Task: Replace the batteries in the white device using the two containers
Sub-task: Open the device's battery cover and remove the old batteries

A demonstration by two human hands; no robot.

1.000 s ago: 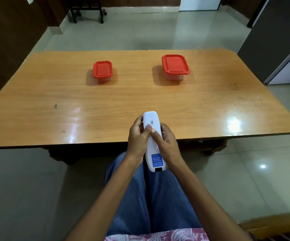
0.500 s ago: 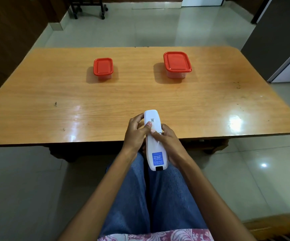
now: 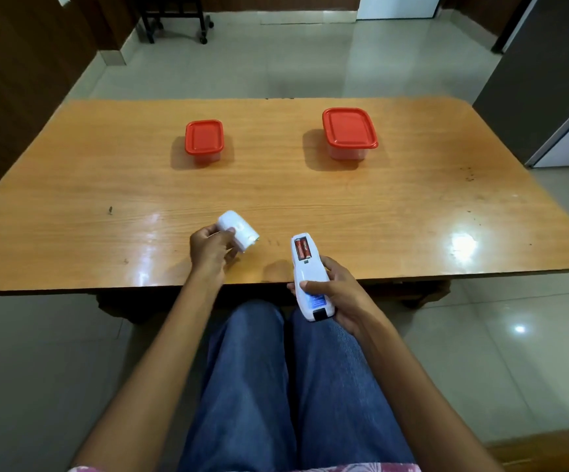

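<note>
My right hand grips the long white device over the table's near edge. Its battery bay is uncovered and two red batteries lie side by side in it. My left hand holds the white battery cover just above the table, to the left of the device. Two clear containers with red lids stand further back: a smaller container on the left and a larger container on the right. Both lids are on.
The wooden table stretches wide in front of me, with my knees in blue jeans under its near edge. A dark cabinet stands at the right and a black wheeled stand at the far back on the tiled floor.
The cover has come off the device. My left hand carried it away to the left, and my right hand now holds the device alone with the batteries exposed.
</note>
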